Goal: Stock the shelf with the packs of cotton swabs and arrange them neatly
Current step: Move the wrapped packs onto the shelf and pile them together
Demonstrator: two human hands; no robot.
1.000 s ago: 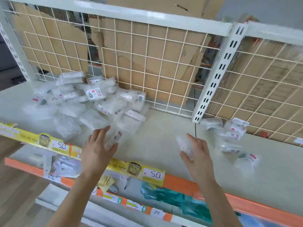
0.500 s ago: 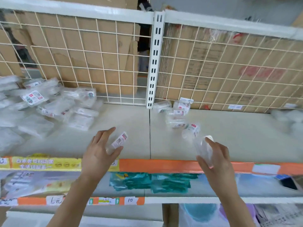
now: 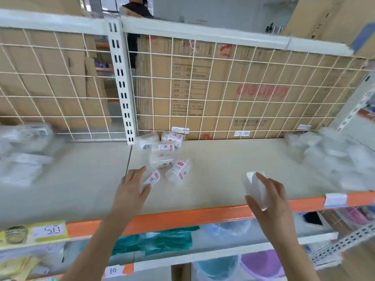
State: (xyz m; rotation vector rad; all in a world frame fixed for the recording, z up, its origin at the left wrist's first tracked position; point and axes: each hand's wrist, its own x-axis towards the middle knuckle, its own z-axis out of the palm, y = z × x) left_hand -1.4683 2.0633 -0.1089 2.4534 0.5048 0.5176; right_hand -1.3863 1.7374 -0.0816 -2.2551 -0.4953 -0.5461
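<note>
Gripping half-hidden clear packs [image 3: 254,187]: left hand [image 3: 129,191], right hand [image 3: 272,201].

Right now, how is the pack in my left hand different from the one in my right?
The left pack shows a red-and-white barcode label; the right pack shows only a plain whitish side. The left pack, in the left hand, is close beside the loose cluster on the shelf; the right pack, in the right hand, is apart from it, nearer the front edge. Both are small clear packs, each held by one hand.
</note>
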